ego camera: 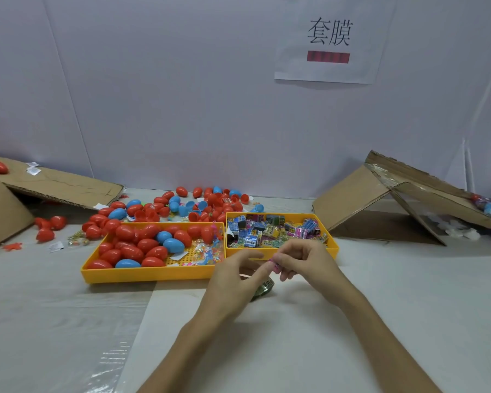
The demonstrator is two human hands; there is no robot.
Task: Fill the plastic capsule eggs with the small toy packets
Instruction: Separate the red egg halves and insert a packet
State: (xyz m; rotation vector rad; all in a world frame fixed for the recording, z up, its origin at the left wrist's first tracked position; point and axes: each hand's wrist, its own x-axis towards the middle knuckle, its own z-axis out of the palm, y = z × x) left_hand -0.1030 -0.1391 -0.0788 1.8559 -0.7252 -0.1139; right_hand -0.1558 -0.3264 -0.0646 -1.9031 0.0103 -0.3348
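I saw both hands meet at centre frame, just below the two yellow trays. The right hand had thumb & fingers curled in a narrow pinch on a small pink packet, held above the table. The left hand had its fingertips against the same packet, fingers bent; couldn't tell if it pinched or only touched. A dark-green thing poked out under the left hand, mostly hidden, so no ID on it. The packet tray, centre-right, was piled w/ printed toy packets. The egg tray, touching it on the left of frame, held red & blue eggs plus some clear bags at its right end. More eggs, whole & in halves, lay loose behind the trays. Bent cardboard stood at right of frame, more at left; a paper sign hung upper right on the wall.
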